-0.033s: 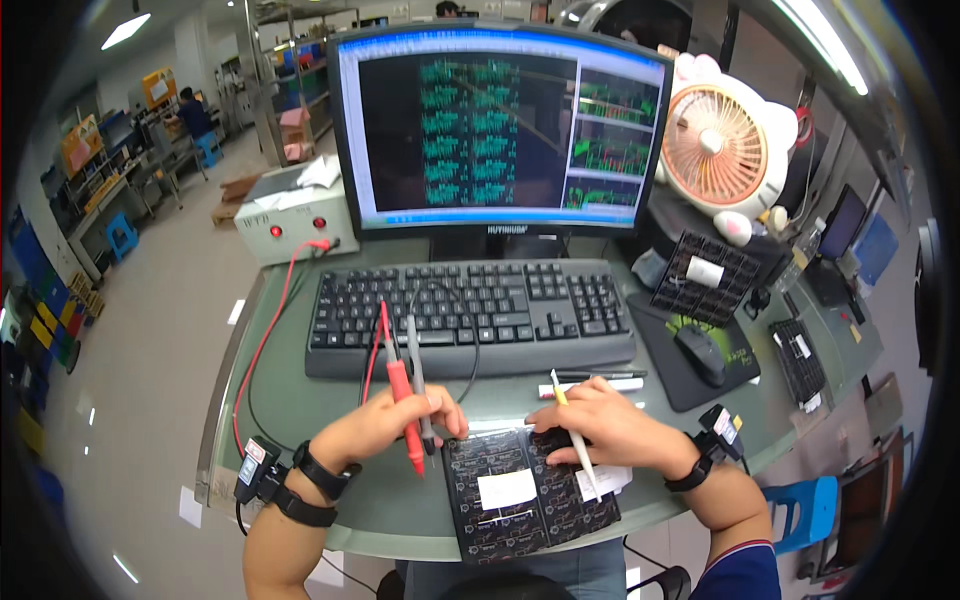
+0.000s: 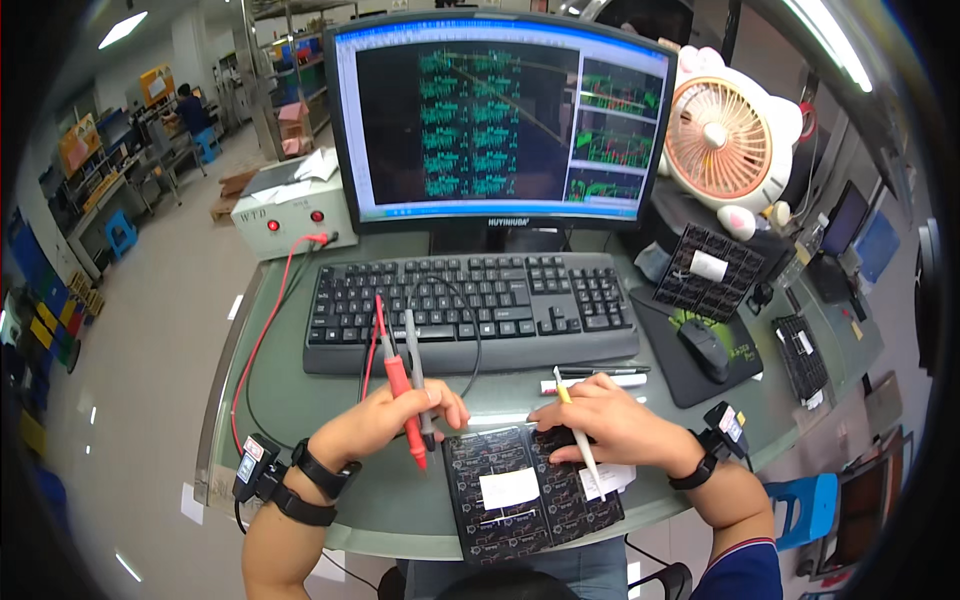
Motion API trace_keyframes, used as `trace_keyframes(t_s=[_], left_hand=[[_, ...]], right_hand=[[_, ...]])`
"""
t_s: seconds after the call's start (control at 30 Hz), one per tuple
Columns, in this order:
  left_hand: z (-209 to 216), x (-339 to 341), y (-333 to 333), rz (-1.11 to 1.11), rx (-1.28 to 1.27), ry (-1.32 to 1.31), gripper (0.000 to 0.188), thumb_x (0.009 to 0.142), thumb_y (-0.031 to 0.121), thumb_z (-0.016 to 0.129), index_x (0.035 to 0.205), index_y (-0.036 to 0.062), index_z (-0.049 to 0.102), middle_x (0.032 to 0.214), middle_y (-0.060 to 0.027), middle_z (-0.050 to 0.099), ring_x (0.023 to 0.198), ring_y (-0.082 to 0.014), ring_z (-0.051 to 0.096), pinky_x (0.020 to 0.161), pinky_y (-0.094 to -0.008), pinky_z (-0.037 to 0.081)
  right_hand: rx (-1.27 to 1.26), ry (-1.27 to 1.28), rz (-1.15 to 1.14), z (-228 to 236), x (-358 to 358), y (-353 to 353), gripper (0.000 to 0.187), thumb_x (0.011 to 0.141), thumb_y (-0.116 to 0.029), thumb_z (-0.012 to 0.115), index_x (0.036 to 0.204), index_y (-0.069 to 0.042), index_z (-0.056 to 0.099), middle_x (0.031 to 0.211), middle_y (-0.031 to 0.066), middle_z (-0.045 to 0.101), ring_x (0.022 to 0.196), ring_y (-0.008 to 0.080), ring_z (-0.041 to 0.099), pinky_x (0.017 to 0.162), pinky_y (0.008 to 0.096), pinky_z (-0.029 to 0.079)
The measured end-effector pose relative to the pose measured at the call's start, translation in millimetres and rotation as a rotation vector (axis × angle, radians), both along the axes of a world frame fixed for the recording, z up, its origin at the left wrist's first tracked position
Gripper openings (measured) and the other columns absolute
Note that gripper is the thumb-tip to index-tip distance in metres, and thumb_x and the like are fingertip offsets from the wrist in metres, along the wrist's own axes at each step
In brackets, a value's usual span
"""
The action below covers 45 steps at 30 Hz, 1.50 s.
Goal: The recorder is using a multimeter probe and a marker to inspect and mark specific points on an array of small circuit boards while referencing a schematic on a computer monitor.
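Observation:
My left hand is closed around two test probes, a red one and a grey-and-black one. Their wires run up over the keyboard. Between my right fingers is a slim white pen-like tool with a yellow part, its upper end thin. That right hand also touches the top edge of a black circuit board panel lying at the table's front edge. White paper labels lie on the panel. My left fingertips are close to its upper left corner; contact is hard to make out.
Behind my hands is a black keyboard, with pens in front of it. A monitor stands beyond. The white tester box is left; a mouse, another board panel and a fan are right.
The whole view has shifted very slightly. Both hands, the probes, the pen-like tool and the board panel keep nearly the same places.

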<state>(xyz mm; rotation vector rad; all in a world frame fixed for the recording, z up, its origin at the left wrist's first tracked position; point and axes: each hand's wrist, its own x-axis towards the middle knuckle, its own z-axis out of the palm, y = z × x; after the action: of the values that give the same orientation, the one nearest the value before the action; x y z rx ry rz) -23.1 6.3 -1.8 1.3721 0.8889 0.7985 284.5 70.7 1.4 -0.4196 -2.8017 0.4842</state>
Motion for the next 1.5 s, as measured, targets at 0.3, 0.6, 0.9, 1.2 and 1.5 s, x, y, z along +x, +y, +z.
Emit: trace_keyframes(t_s=[0.3, 0.6, 0.9, 1.2, 1.5], left_hand=[[-5.2, -7.2, 5.3, -0.010, -0.259, -0.082, 0.038, 0.099, 0.029, 0.037, 0.093, 0.0003, 0.062, 0.103, -0.0136, 0.064, 0.101, -0.0221, 0.060, 0.080, -0.0350, 0.052], [-13.5, -12.8, 11.7, -0.007, -0.327, -0.121, 0.040, 0.096, 0.030, 0.038, 0.086, -0.0023, 0.060, 0.102, -0.0239, 0.065, 0.100, -0.0336, 0.064, 0.076, -0.0371, 0.056], [-11.6, -11.9, 11.6, 0.038, -0.332, -0.110, 0.040, 0.095, 0.030, 0.039, 0.085, -0.0030, 0.061, 0.101, -0.0254, 0.065, 0.098, -0.0348, 0.065, 0.072, -0.0362, 0.058], [-8.7, -12.3, 9.9, 0.043, -0.338, -0.109, 0.040, 0.095, 0.029, 0.040, 0.086, -0.0034, 0.061, 0.101, -0.0256, 0.065, 0.098, -0.0346, 0.065, 0.072, -0.0361, 0.058], [-9.8, -12.6, 9.9, 0.035, -0.341, -0.113, 0.039, 0.096, 0.028, 0.040, 0.086, -0.0027, 0.061, 0.102, -0.0248, 0.065, 0.099, -0.0335, 0.065, 0.073, -0.0355, 0.057]], right_hand=[[-0.041, -0.087, -0.024, 7.9, 0.3, -1.8, 0.041, 0.078, -0.042, 0.071, 0.105, -0.014, 0.059, 0.112, -0.0050, 0.065, 0.095, 0.0187, 0.058, 0.085, 0.0352, 0.038], [-0.051, -0.052, -0.036, 1.0, 0.9, 0.5, 0.031, 0.080, -0.039, 0.070, 0.098, -0.016, 0.060, 0.114, -0.0052, 0.065, 0.094, 0.0174, 0.058, 0.084, 0.0341, 0.038], [0.030, -0.023, -0.031, 1.8, 1.5, 1.2, 0.032, 0.075, -0.032, 0.077, 0.098, -0.016, 0.060, 0.112, -0.0026, 0.067, 0.086, 0.0183, 0.057, 0.080, 0.0335, 0.037], [-0.031, -0.037, -0.075, 6.1, -3.6, -0.6, 0.030, 0.078, -0.034, 0.073, 0.098, -0.015, 0.060, 0.108, -0.0047, 0.064, 0.087, 0.0161, 0.057, 0.080, 0.0327, 0.039], [-0.045, -0.033, -0.080, 3.7, -2.7, -0.9, 0.030, 0.079, -0.034, 0.073, 0.099, -0.015, 0.061, 0.109, -0.0041, 0.064, 0.087, 0.0171, 0.057, 0.080, 0.0329, 0.039]])
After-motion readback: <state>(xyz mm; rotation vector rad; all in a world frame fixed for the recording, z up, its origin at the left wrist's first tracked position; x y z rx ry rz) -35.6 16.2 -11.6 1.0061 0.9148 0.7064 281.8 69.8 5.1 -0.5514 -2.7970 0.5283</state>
